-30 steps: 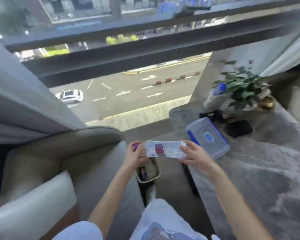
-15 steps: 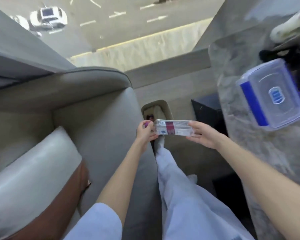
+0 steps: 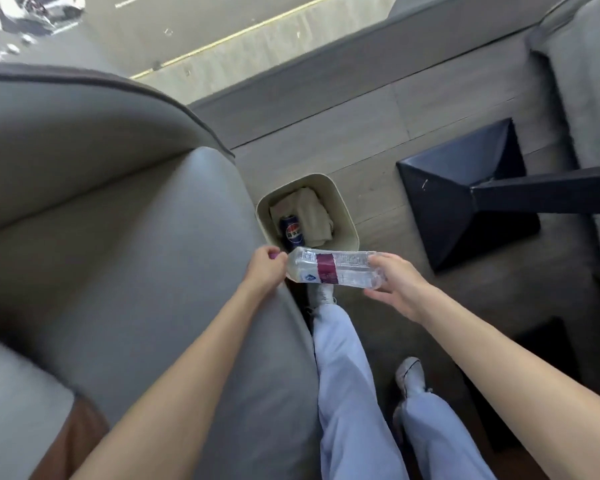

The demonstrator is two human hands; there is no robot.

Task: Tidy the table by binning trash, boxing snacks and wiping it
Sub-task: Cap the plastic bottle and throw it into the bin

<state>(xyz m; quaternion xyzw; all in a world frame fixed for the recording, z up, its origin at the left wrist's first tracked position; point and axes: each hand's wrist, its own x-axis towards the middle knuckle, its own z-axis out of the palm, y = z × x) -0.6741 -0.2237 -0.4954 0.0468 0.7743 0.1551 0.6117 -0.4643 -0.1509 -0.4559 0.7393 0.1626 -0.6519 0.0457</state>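
Gripping both ends of plastic bottle (image 3: 336,270): left hand (image 3: 264,271) pinching cap, right hand (image 3: 394,289) clasping base; lying crosswise, hovering just beside bin (image 3: 347,216) near rim.

Bottle cap (image 3: 275,255) — almost wholly covered by the left hand (image 3: 264,270). Bottle label (image 3: 327,270) print too blurred to read. Bin (image 3: 347,216) near rim hidden behind the bottle (image 3: 336,270) — the can's (image 3: 292,233) base likewise

Upper-floor lounge: sofa (image 3: 125,258), street-view window (image 3: 194,26).
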